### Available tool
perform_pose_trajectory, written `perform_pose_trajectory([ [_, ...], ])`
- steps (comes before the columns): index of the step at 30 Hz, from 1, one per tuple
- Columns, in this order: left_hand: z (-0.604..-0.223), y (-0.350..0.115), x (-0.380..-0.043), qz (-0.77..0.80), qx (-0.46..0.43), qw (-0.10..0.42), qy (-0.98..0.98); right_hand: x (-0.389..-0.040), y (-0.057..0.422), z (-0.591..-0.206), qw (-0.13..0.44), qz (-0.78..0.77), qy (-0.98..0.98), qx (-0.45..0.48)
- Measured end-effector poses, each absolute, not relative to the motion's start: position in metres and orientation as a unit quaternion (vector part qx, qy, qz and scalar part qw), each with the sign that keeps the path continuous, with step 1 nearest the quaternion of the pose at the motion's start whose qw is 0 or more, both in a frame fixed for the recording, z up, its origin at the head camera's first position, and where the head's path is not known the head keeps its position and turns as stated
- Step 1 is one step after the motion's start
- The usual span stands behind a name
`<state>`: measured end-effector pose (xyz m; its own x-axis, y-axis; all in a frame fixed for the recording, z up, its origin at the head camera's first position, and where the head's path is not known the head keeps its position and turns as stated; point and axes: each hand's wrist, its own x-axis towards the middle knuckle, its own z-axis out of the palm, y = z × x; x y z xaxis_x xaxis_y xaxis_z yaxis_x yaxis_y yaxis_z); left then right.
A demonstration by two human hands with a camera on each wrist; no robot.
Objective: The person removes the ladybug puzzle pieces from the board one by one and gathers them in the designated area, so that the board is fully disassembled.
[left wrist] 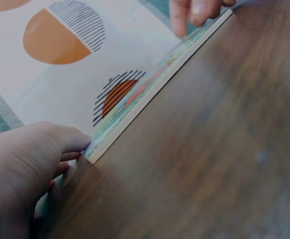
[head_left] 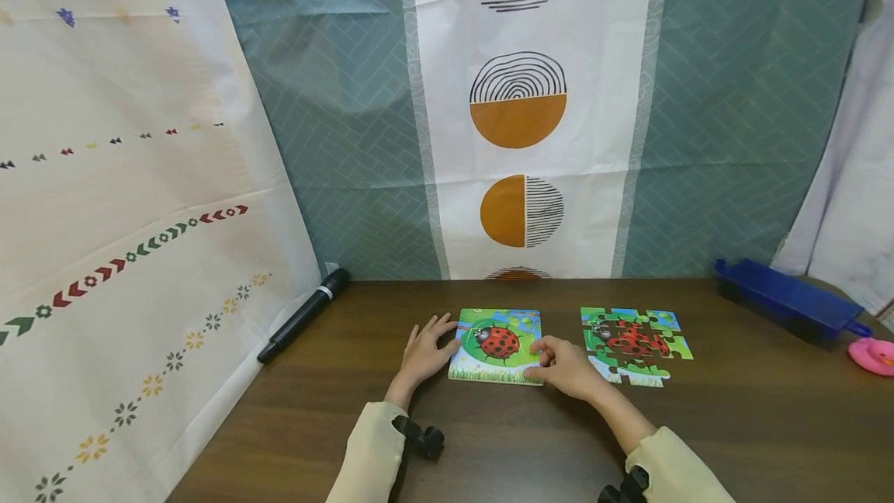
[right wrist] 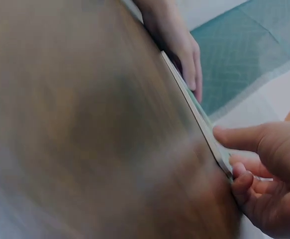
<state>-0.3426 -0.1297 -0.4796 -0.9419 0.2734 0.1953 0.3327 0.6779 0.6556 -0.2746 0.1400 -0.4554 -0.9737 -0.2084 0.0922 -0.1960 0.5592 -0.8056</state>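
Note:
A square ladybug picture board (head_left: 497, 345) with a pale edge lies flat on the brown table. My left hand (head_left: 426, 351) is at its left side, fingers spread and fairly straight, thumb touching the edge. In the left wrist view, that thumb (left wrist: 75, 139) rests at the board's near corner. My right hand (head_left: 569, 367) pinches the right edge, with its thumb (right wrist: 234, 137) on top and the other fingers curled at the side. To the right of the board lie ladybug jigsaw pieces (head_left: 632, 344), loosely arranged with gaps showing the table between them.
A black marker-like pen (head_left: 303, 317) lies at the table's left edge by the white cloth (head_left: 140, 216). At the far right are a blue tray (head_left: 789, 297) and a pink rubber duck (head_left: 873, 355). A patterned curtain (head_left: 349, 138) hangs behind the table (head_left: 517, 441).

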Motion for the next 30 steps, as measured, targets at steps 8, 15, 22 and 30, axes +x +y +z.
perform_pose_trajectory([
  [8,-0.478,-0.1275,-0.3434,-0.363,-0.165,0.039,-0.916,-0.2746,0.1382,-0.4578,-0.007,-0.424,0.899,-0.113],
  [15,-0.4793,-0.1291,-0.3425,-0.359,-0.167,0.041,-0.917,-0.2723,0.1369,-0.457,-0.011,-0.405,0.905,-0.129],
  [22,-0.4806,-0.1304,-0.3422,-0.364,-0.167,0.04,-0.916,-0.2708,0.1346,-0.4564,-0.009,-0.395,0.91,-0.126],
  [30,-0.4795,-0.13,-0.3431,-0.366,-0.167,0.04,-0.915,-0.2731,0.1362,-0.4569,-0.004,-0.391,0.911,-0.132],
])
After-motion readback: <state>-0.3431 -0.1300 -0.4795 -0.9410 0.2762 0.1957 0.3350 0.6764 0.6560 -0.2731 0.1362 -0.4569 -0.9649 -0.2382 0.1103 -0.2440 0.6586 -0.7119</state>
